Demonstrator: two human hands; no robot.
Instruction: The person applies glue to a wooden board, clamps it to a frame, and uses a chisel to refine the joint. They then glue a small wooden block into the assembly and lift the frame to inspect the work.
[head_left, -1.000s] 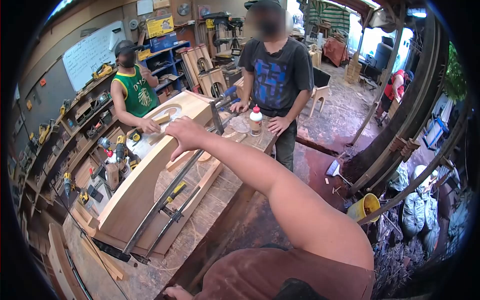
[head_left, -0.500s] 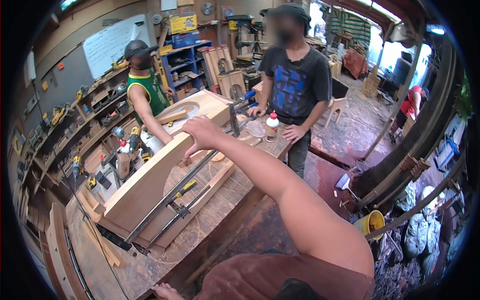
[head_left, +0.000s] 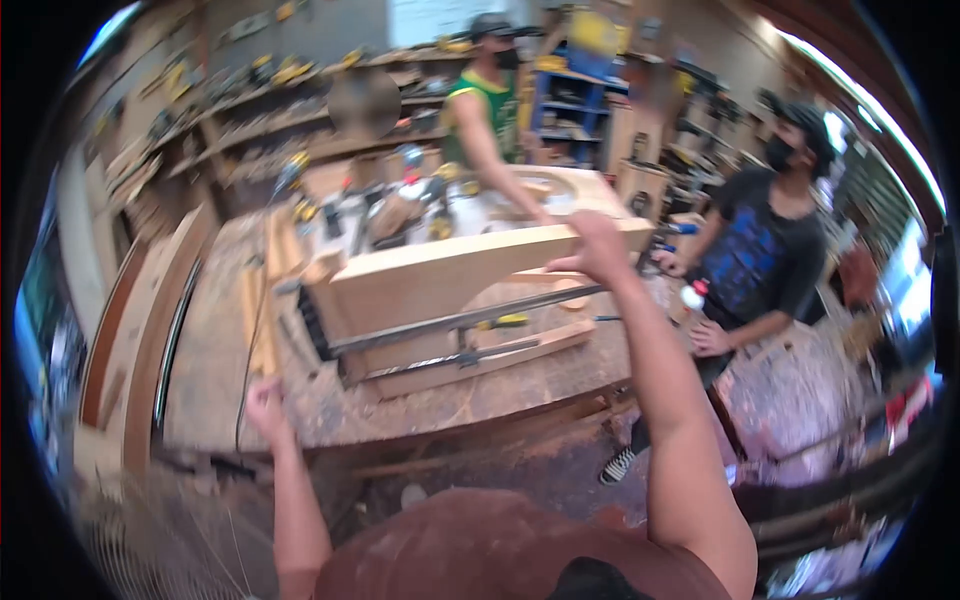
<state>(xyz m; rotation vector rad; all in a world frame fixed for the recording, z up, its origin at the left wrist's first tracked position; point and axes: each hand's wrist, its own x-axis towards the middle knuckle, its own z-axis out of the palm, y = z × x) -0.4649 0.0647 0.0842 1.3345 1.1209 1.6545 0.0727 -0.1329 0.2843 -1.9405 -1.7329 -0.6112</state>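
A long pale wooden board [head_left: 450, 255] stands on edge on the workbench, its curved lower edge facing me. My right hand [head_left: 598, 248] wraps over its top edge near the right end, thumb on the near side. Bar clamps [head_left: 480, 320] lie lengthwise along the near side of the wooden assembly, beside a yellow-and-black tool [head_left: 503, 322]. My left hand [head_left: 267, 405] is at the bench's front edge, fingers curled at the near end of thin wooden strips [head_left: 258, 325]; blur hides what it holds, if anything.
Across the bench [head_left: 400, 415] a person in green [head_left: 485, 115] reaches toward a wooden piece with an oval ring. A person in a dark shirt [head_left: 765, 235] stands right, near a white bottle with red cap [head_left: 694, 293]. Drills [head_left: 440, 205] and loose boards [head_left: 160, 330] are at left.
The view has swung left, so the bench and people appear farther right. My left hand has come up from the bottom edge to the strips. My right hand remains on the board.
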